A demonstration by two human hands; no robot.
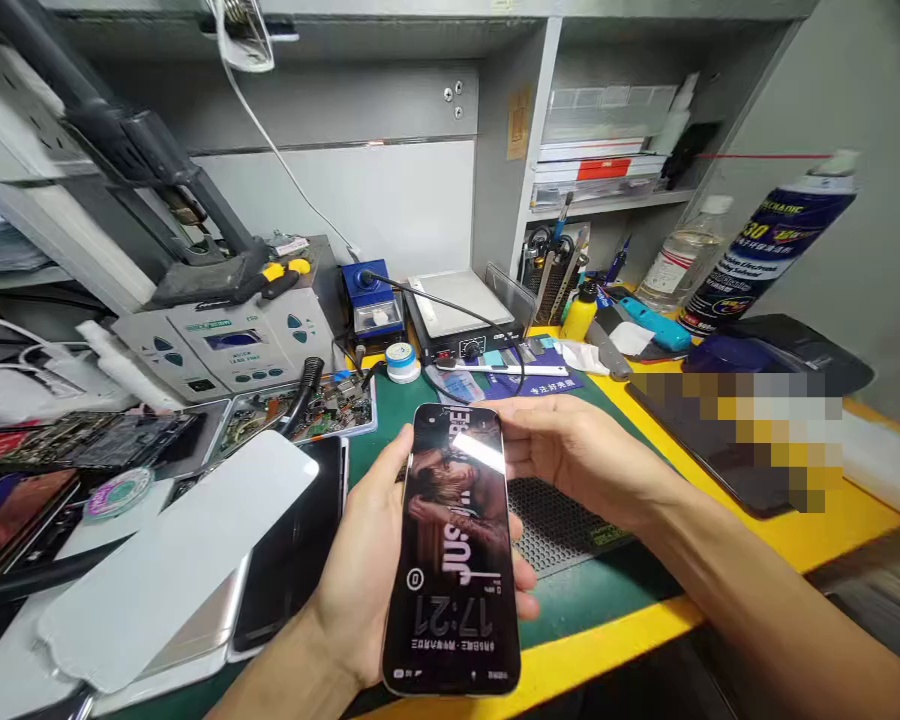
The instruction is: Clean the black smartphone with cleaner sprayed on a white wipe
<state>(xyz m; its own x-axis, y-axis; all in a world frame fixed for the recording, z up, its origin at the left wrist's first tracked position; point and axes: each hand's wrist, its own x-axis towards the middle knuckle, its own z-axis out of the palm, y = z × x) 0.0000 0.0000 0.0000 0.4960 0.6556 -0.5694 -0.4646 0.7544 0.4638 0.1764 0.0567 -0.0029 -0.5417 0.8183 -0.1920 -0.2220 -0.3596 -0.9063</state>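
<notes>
A dark smartphone [454, 560] is held up in the middle of the view, its screen lit with a portrait picture and the time, upside down to me. My left hand [360, 565] is wrapped round it from the left, with the thumb along the edge and fingertips showing past the right edge. At the phone's far right corner, my right hand [581, 445] grips the edge with bent fingers, some of them hidden behind the phone. Below lies a green work mat [570, 600] with a perforated dark pad [551, 515] on it.
On the left are a long white lamp-like panel [187, 560], a rework station [232, 345] and circuit boards [337, 405]. At the back stands a heating plate [461, 305]. A spray can [769, 245], a clear bottle [682, 255] and a dark flat device [701, 440] are on the right.
</notes>
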